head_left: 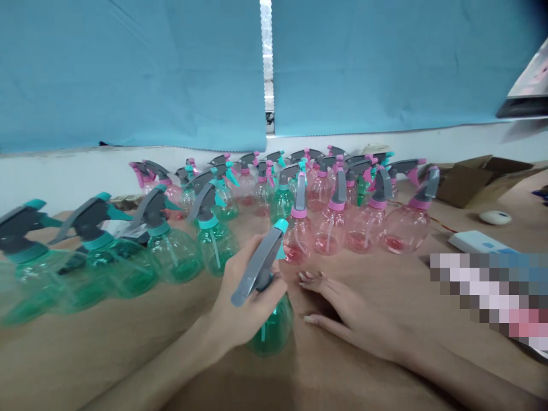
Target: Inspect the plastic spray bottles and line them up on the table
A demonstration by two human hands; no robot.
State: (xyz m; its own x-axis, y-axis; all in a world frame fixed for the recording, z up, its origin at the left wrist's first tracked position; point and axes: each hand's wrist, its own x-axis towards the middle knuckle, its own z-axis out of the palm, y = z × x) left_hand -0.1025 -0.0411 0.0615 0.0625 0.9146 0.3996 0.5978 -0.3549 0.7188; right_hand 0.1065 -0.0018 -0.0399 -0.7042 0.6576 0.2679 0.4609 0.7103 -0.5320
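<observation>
My left hand (246, 297) is wrapped round the neck of a green spray bottle (274, 331) with a grey trigger head and a teal nozzle. This bottle stands upright, or nearly so, at the middle front; whether its base touches the table I cannot tell. To its right my right hand (338, 308) rests on the table, fingers stretched out and apart, holding nothing. Just beyond the hands is a row of clear pink spray bottles (331, 231) with pink collars. On the left runs a row of green spray bottles (175, 257) with teal collars and some green in them.
More pink and green spray bottles stand behind, near the white wall (192, 153). An open cardboard box (475, 185), a white computer mouse (495, 218) and a white-and-blue box (482, 242) lie at right. Blue cloth (137, 68) hangs at the back of the brown table (141, 337).
</observation>
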